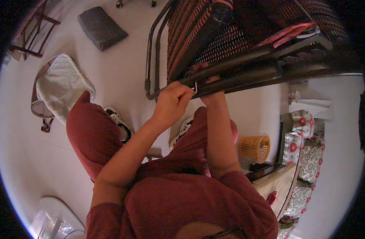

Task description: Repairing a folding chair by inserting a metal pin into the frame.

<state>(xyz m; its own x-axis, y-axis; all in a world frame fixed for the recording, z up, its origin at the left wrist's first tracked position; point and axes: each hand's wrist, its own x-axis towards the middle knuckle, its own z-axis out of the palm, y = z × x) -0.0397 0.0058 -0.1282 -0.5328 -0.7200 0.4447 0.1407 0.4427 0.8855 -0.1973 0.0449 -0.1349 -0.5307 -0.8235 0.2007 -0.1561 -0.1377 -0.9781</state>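
A folding chair with black tubes (246, 75) and a brown-and-black woven seat (194, 28) is tilted up in front of me. My left hand (173, 102) is closed in a pinch against the near tube, beside a small bent shiny metal piece (195, 87). What its fingertips hold is too small to make out. My right hand (212, 95) reaches up under the tube and grips it. Its fingers pass behind the frame and are partly hidden. Red cloth strips (288, 35) hang on the frame farther right.
On the floor at left lie a dark grey cushion (101, 28) and a pale cloth (61, 81) over a brown-framed item. An orange basket (255, 148) stands to the right, near a low bench (284, 183) and patterned cushions (308, 175). A brown wooden stand (37, 30) is far left.
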